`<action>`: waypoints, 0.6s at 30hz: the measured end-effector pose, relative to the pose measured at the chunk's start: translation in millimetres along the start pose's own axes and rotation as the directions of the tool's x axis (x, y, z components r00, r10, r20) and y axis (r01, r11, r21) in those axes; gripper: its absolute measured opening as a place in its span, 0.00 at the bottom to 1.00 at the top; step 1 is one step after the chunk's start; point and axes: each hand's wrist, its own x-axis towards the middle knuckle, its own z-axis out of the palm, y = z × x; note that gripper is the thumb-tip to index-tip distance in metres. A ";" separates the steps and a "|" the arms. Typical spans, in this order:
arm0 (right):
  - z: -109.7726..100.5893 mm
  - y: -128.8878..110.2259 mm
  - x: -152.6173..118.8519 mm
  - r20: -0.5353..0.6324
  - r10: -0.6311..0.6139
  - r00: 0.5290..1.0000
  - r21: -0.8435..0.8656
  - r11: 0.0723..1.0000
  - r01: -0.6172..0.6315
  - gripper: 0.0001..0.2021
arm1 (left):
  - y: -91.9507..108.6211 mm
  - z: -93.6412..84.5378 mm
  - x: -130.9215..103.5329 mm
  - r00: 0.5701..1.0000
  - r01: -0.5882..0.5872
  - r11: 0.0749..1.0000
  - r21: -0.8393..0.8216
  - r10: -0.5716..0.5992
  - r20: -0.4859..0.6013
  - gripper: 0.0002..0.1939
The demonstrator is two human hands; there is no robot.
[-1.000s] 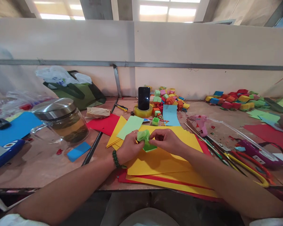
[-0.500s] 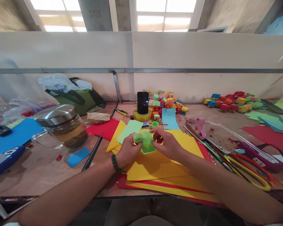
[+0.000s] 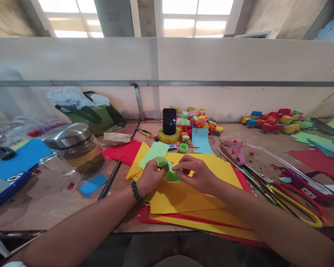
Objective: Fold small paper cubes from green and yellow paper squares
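Note:
A piece of light green paper (image 3: 172, 175), bent and partly curled, is held between both hands above a stack of yellow sheets (image 3: 189, 202). My left hand (image 3: 153, 175), with a dark green bead bracelet at the wrist, pinches its left side between thumb and fingers. At the right side, my right hand (image 3: 196, 172) grips the paper's edge with thumb and fingertips. Just beyond the hands stands a small green paper box (image 3: 183, 148). A pale green sheet (image 3: 153, 154) lies to the left of it, and a light blue strip (image 3: 200, 140) to the right.
A phone (image 3: 169, 121) stands upright in a yellow tape roll (image 3: 168, 138). Behind are piles of coloured paper boxes (image 3: 203, 120). On the right lie a pink glue gun (image 3: 237, 151) and scissors (image 3: 292, 207). A glass tea jar (image 3: 83, 157) stands on the left.
The green paper has been bent and turned, so it now looks curled between the hands. My right fingers have closed in on its upper right edge.

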 end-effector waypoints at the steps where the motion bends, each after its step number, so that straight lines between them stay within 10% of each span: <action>1: 0.9 0.9 0.2 -0.016 0.005 1.000 0.008 1.000 -0.004 0.09 | 1.8 0.3 -1.1 1.000 -0.018 1.000 0.023 0.019 -0.008 0.08; 9: 2.6 -5.9 -0.8 -0.049 -0.029 0.998 0.009 1.000 0.029 0.03 | 11.3 0.3 -7.9 0.962 -0.254 0.956 0.147 0.266 -0.068 0.10; 18: -19.3 -14.9 -1.1 -0.131 -0.403 0.906 -0.079 0.915 0.395 0.12 | 10.5 -12.0 -13.5 0.834 -0.454 0.871 0.186 0.489 -0.256 0.11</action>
